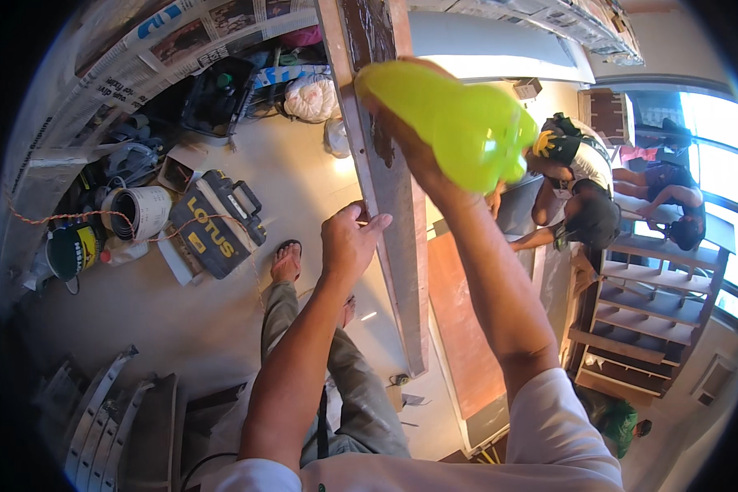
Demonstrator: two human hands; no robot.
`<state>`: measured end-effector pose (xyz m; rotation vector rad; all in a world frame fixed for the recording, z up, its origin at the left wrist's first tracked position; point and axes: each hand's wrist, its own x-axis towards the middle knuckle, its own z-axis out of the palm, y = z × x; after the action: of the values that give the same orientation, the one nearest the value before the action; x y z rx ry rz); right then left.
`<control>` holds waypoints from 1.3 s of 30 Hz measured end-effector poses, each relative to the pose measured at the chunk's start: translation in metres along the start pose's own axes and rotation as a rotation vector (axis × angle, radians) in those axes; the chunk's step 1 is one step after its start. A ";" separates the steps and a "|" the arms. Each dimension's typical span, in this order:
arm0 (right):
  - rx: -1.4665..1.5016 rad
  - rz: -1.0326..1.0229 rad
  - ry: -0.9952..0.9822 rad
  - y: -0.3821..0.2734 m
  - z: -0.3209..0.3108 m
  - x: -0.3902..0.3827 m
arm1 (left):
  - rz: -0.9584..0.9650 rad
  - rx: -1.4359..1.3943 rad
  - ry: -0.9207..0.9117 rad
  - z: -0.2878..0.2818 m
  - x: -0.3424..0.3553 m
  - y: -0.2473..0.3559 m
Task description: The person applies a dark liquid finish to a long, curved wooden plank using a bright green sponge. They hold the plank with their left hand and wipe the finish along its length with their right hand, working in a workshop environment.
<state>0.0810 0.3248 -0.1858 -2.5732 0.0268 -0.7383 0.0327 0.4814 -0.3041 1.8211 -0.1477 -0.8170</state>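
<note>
A lime-green, see-through plastic bottle [476, 131] lies tilted across my right hand [414, 152], which grips it from beneath. The bottle covers most of those fingers. Under it runs a long narrow board [398, 262], reaching from the top of the view toward my waist. A wet-looking dark brown coating [369, 41] spreads over the board's far part and ends in a ragged edge near my right hand. My left hand [353, 242] pinches the board's left edge, thumb on the face and fingers curled at the side.
At left on the floor sit a toolbox [217, 223], a white bucket [139, 211] and a dark green pail [70, 250]. An orange cord [66, 216] trails past them. Several people work at right near a shelf unit [648, 303]. A reddish-brown panel [467, 328] lies beside the board.
</note>
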 end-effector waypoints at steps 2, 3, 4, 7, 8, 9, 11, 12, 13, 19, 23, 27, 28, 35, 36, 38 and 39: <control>-0.003 0.046 -0.007 0.003 -0.001 -0.007 | -0.026 0.013 -0.005 -0.001 -0.002 0.005; -0.103 -0.026 0.002 0.015 0.002 -0.026 | -0.043 0.000 -0.007 0.001 -0.006 0.006; -0.199 -0.104 0.015 0.024 0.006 -0.034 | -0.055 -0.012 0.002 0.003 -0.003 0.005; -0.161 0.082 -0.032 0.009 -0.003 -0.084 | 0.034 -0.029 0.005 0.005 0.001 -0.012; -0.087 0.064 0.045 0.006 -0.003 -0.094 | 0.044 -0.022 -0.002 0.004 0.002 -0.013; 0.029 0.144 0.086 0.000 -0.001 -0.100 | 0.072 0.004 -0.002 0.006 0.004 -0.028; 0.251 0.290 0.185 -0.010 0.000 -0.100 | 0.057 0.052 -0.047 0.000 0.004 -0.017; 0.154 0.196 0.121 -0.008 -0.002 -0.088 | 0.051 0.075 -0.063 -0.002 0.003 -0.010; 0.060 0.094 0.060 -0.004 -0.004 -0.069 | 0.023 0.048 -0.072 -0.003 0.002 -0.005; -0.015 0.014 0.206 0.000 -0.008 0.000 | 0.222 -0.019 -0.064 -0.005 0.002 -0.010; 0.103 -0.013 0.155 0.001 -0.011 -0.024 | 0.323 -0.264 -0.080 0.003 0.011 -0.033; -0.080 -0.150 0.244 0.013 -0.003 -0.009 | 0.410 -0.365 -0.098 0.015 0.021 -0.048; -0.063 -0.085 0.261 0.015 0.002 0.000 | 0.437 -0.324 -0.105 0.013 0.023 -0.048; 0.024 -0.101 0.180 0.021 -0.002 -0.015 | 0.447 -0.316 -0.140 0.005 0.030 -0.045; 0.072 -0.088 0.153 0.020 -0.003 -0.030 | 0.420 -0.322 -0.136 0.005 0.031 -0.046; 0.173 -0.046 0.107 0.015 -0.010 -0.056 | 0.418 -0.340 -0.132 0.005 0.027 -0.044; 0.179 -0.007 0.081 0.014 -0.009 -0.062 | 0.430 -0.326 -0.114 0.004 0.029 -0.047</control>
<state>0.0244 0.3173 -0.2157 -2.3740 -0.0215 -0.8087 0.0390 0.4841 -0.3592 1.3697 -0.4371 -0.5968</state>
